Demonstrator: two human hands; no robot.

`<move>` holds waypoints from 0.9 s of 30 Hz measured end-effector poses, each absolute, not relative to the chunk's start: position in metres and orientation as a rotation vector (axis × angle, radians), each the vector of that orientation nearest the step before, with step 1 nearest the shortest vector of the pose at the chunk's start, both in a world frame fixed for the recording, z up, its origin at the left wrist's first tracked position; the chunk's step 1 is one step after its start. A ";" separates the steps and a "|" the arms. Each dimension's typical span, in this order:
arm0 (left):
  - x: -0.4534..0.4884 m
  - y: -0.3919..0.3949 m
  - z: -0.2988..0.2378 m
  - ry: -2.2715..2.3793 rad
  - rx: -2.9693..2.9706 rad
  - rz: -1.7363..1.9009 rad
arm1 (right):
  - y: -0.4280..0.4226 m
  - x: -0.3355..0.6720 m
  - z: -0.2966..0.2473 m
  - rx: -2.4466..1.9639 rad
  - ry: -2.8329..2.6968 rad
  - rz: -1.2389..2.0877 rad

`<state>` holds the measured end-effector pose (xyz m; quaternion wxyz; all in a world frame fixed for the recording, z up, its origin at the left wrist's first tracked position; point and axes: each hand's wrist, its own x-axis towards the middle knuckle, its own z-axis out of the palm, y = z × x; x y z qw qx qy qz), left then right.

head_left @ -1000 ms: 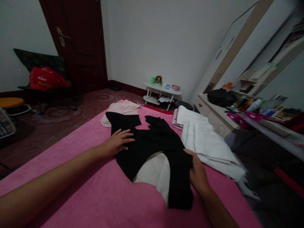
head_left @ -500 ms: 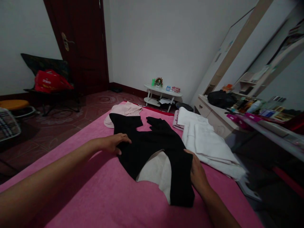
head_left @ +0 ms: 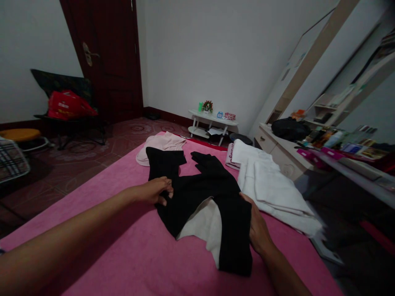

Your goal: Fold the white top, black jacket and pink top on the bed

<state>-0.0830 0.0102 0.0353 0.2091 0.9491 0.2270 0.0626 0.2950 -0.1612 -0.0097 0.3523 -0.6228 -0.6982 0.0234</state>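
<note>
Dim lighting noted. Pale wall (head_left: 185,49) broken by dark red door (head_left: 117,53); patterned tile floor (head_left: 125,135) shown; white table (head_left: 212,116) set by wall, dresser (head_left: 288,160) positioned right.

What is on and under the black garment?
The left hand is on the black garment; the right hand is at its edge. Pink cover shows around it, pale fabric in its curved opening; anything farther underneath is covered.

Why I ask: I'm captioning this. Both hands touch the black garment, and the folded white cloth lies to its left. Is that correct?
Not quite: the head view shows the folded white cloth lying to the right of the black garment. The left hand and right hand do both touch the garment.
</note>
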 end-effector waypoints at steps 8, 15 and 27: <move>-0.094 -0.022 0.023 0.658 2.450 0.598 | -0.161 0.292 -0.006 -1.477 -1.781 -0.007; -0.129 -0.015 0.060 1.004 1.929 1.280 | -0.165 0.284 0.002 -1.348 -1.858 -0.082; -0.188 -0.001 0.056 1.411 1.657 1.454 | -0.155 0.253 0.002 -1.247 -2.174 -0.029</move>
